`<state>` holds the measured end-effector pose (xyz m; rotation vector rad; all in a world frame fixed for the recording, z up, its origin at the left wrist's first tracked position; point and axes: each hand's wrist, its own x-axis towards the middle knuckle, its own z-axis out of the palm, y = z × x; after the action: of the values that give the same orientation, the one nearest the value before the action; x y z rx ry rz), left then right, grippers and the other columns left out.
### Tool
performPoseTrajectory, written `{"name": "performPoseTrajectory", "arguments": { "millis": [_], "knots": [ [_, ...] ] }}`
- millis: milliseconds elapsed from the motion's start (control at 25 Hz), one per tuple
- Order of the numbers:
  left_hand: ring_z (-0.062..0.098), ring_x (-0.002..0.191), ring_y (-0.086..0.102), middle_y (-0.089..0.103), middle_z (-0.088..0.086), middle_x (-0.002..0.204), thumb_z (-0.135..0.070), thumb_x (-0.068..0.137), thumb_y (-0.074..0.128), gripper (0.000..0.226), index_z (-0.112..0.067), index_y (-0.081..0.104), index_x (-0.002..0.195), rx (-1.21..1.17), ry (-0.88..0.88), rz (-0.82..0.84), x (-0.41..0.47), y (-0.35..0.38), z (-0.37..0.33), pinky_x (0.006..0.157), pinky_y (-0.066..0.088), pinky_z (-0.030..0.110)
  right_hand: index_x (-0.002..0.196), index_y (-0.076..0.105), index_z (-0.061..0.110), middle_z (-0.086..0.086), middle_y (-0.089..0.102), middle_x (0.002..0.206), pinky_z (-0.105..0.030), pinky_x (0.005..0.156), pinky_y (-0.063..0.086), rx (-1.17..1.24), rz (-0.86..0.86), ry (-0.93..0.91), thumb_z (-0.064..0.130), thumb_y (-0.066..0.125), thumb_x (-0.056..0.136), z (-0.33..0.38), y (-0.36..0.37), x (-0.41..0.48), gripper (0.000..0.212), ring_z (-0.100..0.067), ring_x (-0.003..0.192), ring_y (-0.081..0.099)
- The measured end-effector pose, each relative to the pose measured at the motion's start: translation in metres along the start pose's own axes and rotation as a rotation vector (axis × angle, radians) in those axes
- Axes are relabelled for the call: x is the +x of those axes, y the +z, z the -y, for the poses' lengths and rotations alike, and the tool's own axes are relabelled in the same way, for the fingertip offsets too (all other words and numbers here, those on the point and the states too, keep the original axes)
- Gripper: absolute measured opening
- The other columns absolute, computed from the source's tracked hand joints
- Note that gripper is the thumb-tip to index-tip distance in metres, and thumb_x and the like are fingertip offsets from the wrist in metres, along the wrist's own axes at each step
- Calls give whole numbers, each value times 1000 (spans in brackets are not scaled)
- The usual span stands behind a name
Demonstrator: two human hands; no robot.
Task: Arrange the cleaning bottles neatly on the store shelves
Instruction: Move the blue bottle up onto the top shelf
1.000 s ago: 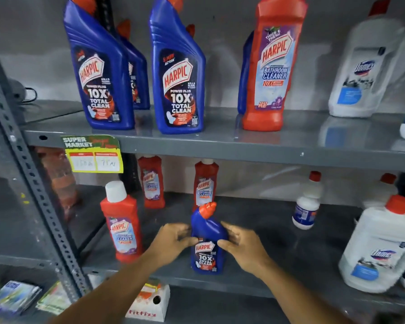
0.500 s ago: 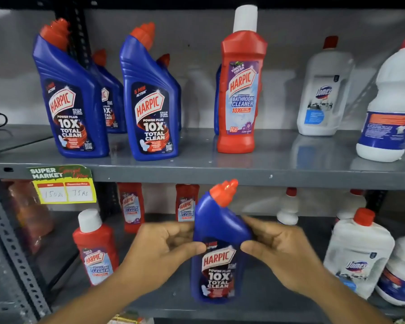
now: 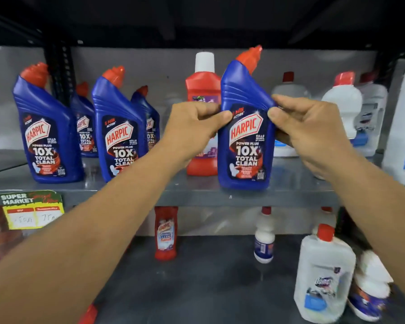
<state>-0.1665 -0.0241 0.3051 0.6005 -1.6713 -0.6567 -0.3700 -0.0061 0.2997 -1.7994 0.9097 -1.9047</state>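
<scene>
A blue Harpic bottle (image 3: 246, 127) with a red angled cap stands upright at the front edge of the upper grey shelf (image 3: 197, 195). My left hand (image 3: 194, 125) grips its left shoulder and my right hand (image 3: 306, 127) grips its right shoulder. Directly behind it stands a red Harpic bathroom cleaner bottle (image 3: 202, 90) with a white cap, partly hidden. Left of my hands, two blue Harpic bottles (image 3: 47, 132) (image 3: 118, 129) stand in front, with two smaller-looking ones behind them.
White bottles with red caps (image 3: 341, 101) fill the upper shelf's right side. On the lower shelf (image 3: 208, 277) stand a small red Harpic bottle (image 3: 165, 232), a small white bottle (image 3: 264, 237) and larger white bottles (image 3: 323, 274) at right. A yellow price tag (image 3: 31, 210) hangs at left.
Both hands lifted the blue Harpic bottle from the lower shelf up to the upper shelf, in front of the red bathroom cleaner bottle. The view rose with it.
</scene>
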Motion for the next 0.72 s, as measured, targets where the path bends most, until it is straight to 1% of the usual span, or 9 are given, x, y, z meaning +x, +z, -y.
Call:
{"name": "performPoseTrajectory", "arguments": {
  "millis": [40, 120, 200, 280, 360, 480, 560, 640, 720],
  "knots": [
    [22, 87, 62, 73, 20, 104, -5, 88, 62, 17, -8, 73, 101, -5, -18, -8, 11, 8, 6, 93, 53, 50, 124, 61, 11, 20, 76, 76, -19, 67, 58, -16, -9, 21, 10, 65, 89, -6, -4, 10, 35, 1, 74, 70],
    [19, 86, 65, 73, 14, 100, -3, 89, 62, 19, -3, 71, 105, 1, -51, -28, 25, 19, 21, 90, 56, 40, 123, 62, 10, 20, 76, 73, -16, 64, 57, -30, -9, 68, 8, 64, 90, -22, -10, 22, 33, 2, 72, 70],
    [8, 77, 69, 74, 7, 93, -3, 89, 61, 19, -3, 71, 106, 12, -77, -26, 32, 28, 35, 78, 58, 27, 123, 62, 9, 15, 77, 80, -22, 70, 59, -50, -14, 109, 10, 65, 90, -38, -14, 28, 34, -1, 76, 71],
    [-4, 68, 68, 73, -1, 87, -3, 90, 60, 19, -4, 70, 106, 28, -77, -15, 36, 33, 44, 66, 55, 13, 122, 63, 12, 12, 76, 87, -28, 76, 60, -65, -24, 127, 12, 66, 89, -49, -18, 30, 33, -4, 82, 72],
    [-3, 68, 69, 73, -5, 83, -4, 90, 60, 19, -6, 71, 105, 32, -74, -21, 37, 35, 49, 66, 55, 13, 118, 64, 16, 15, 77, 83, -24, 71, 60, -53, -19, 124, 14, 67, 89, -53, -22, 32, 29, -3, 81, 72],
    [11, 79, 70, 75, 7, 93, -7, 90, 61, 18, -6, 71, 106, 27, -93, -9, 34, 35, 46, 83, 58, 33, 118, 64, 17, 15, 77, 85, -18, 65, 57, -41, -6, 116, 15, 68, 89, -50, -23, 29, 30, -5, 84, 73],
    [14, 76, 71, 77, 7, 86, -18, 86, 68, 11, -14, 75, 95, 157, -69, -49, 27, 30, 41, 83, 59, 38, 121, 63, 16, 14, 75, 88, -18, 67, 57, -62, -15, 128, 15, 69, 88, -44, -21, 26, 34, -8, 87, 73],
    [3, 66, 69, 75, -4, 73, -34, 76, 77, 10, -24, 73, 79, 360, -15, -196, 13, 14, 42, 72, 60, 27, 120, 64, 16, 10, 72, 97, -19, 76, 56, -128, -62, 81, 13, 71, 85, -30, -17, 28, 36, -7, 92, 68],
    [-9, 64, 64, 70, -14, 74, -39, 71, 80, 18, -31, 65, 76, 469, 29, -385, -3, -10, 45, 65, 54, 13, 112, 67, 17, 2, 69, 101, -24, 83, 55, -280, -188, -103, 16, 71, 83, -6, -8, 36, 29, -8, 90, 65]
  ]
}}
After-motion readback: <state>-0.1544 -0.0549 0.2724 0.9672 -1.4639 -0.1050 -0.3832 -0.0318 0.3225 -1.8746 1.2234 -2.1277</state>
